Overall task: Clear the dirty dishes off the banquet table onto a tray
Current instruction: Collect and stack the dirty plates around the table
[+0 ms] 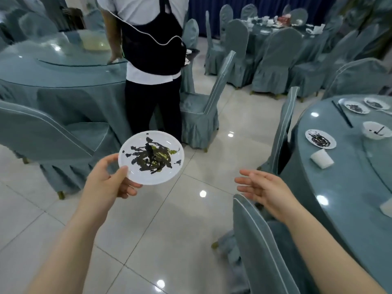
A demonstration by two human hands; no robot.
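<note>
My left hand [108,181] grips a white dirty plate [151,157] by its near-left rim, thumb on top, holding it level over the tiled floor. Dark and greenish smears cover the plate's middle. My right hand [265,189] is open, fingers straight and pointing left, holding nothing, above a chair back. On the banquet table [347,198] at the right lie a smeared small plate [320,139], a stained bowl [376,130], two more dirty plates [356,107], black chopsticks [342,114] and a tipped white cup [322,159].
A person in a white shirt and dark apron [152,43] stands ahead at a glass-topped round table [53,66]. Covered chairs [199,107] stand around both tables, one [261,247] just below my right hand. A far table [282,24] holds more dishes.
</note>
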